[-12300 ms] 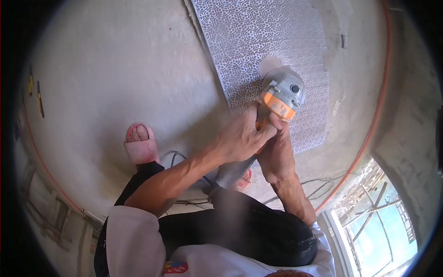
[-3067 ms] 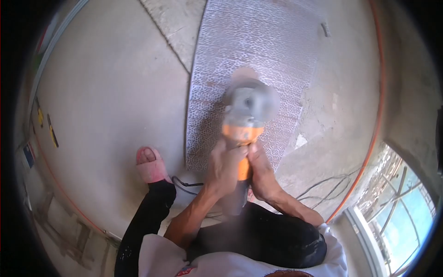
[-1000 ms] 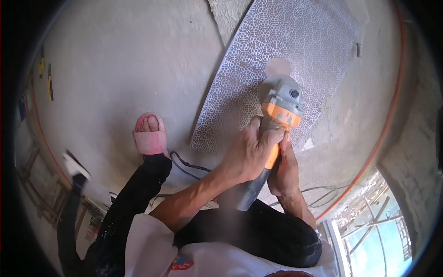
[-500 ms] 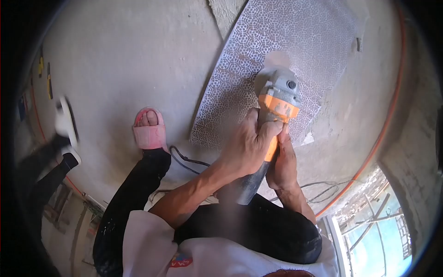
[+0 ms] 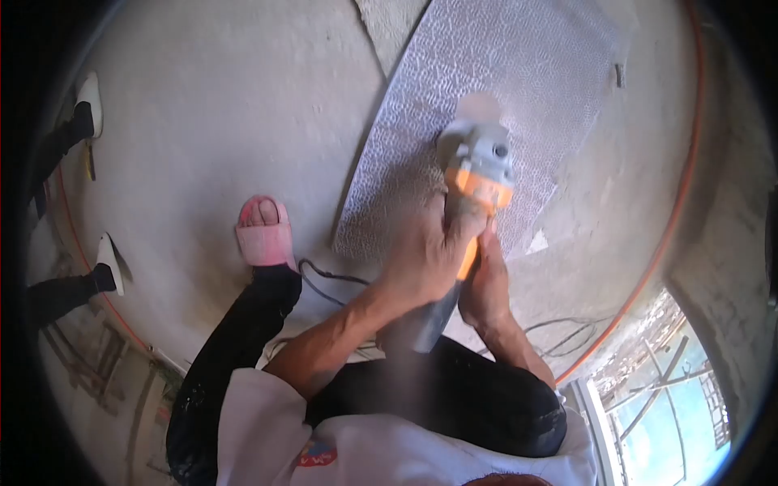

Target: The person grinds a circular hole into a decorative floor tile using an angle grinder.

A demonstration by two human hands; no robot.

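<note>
An orange, grey and black angle grinder (image 5: 483,182) is held in both hands over a patterned tile (image 5: 405,174) lying on the floor. My left hand (image 5: 425,251) wraps the body just behind the orange collar, knuckles upward. From the other side, my right hand (image 5: 489,283) closes round the same grip. The blurred disc (image 5: 478,105) shows past the guard at the grinder's head, close over the tile. Pale dust hazes the tile's surface and the air near the tool's rear end, above my lap.
My pink slipper (image 5: 264,235) rests left of the tile, with a black cable (image 5: 324,278) behind it. Another person's white shoes (image 5: 107,261) are at the left edge. Orange hoses (image 5: 677,231) run along both sides; a bright opening (image 5: 668,405) lies lower right.
The grinder and both hands have shifted slightly left in view, and the tile's pattern looks blurrier. The other person's feet have moved apart, one of them farther forward.
</note>
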